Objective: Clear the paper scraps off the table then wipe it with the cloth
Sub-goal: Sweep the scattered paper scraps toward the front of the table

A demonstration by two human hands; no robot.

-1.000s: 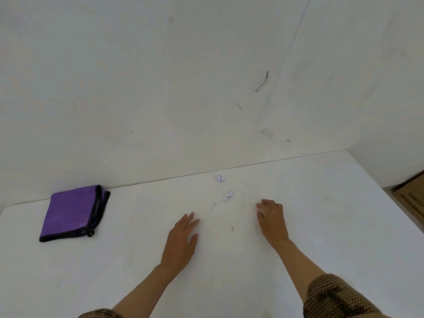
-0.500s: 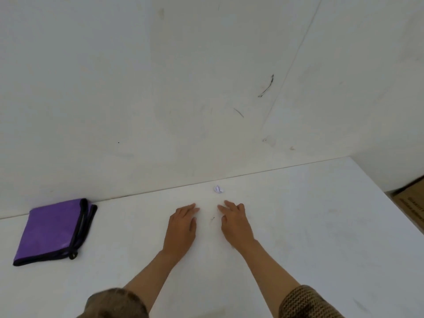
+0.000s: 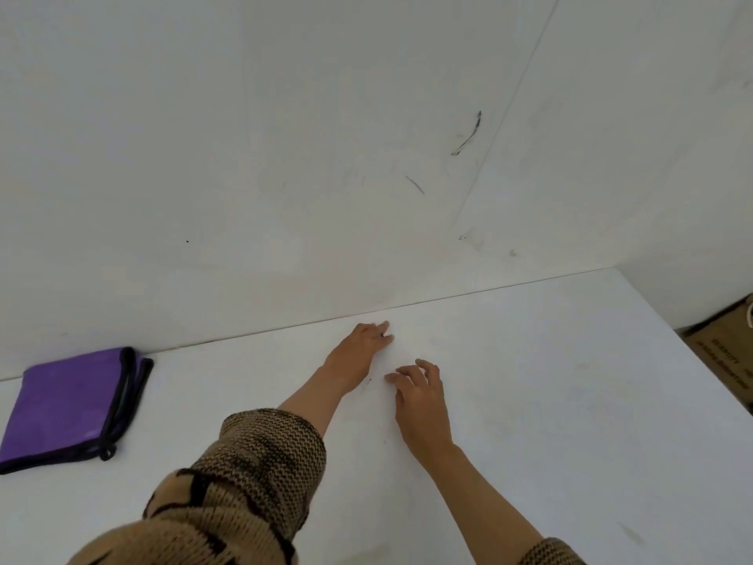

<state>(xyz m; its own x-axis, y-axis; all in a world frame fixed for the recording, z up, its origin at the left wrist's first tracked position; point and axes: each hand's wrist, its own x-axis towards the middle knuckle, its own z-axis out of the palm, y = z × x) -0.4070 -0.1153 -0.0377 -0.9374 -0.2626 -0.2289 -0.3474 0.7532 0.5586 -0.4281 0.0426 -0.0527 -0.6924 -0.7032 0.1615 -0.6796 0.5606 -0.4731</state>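
the head view looks down on a white table (image 3: 570, 401) pushed up against a white wall (image 3: 285, 157); a thin dark seam marks where they meet. the wall carries a few dark scuff lines up to the right and a faint vertical panel joint. past the table's right edge sits a brown cardboard box (image 3: 725, 360) with print on its side, low on the floor.

the purple cloth (image 3: 69, 405), folded and edged in black, lies flat on the far left of the table, close to the wall and well apart from both hands.

the left hand (image 3: 362, 348) reaches far forward, almost to the wall seam, its fingertips drawn together against the tabletop; whether they pinch a paper scrap cannot be told, as the fingers cover that spot. a patterned brown knit sleeve (image 3: 252, 475) is pushed up that forearm.

the right hand (image 3: 421, 401) sits nearer, just beside the left wrist, fingers spread and loosely bent, with nothing seen in them. a tiny dark speck (image 3: 368, 380) lies between the hands.
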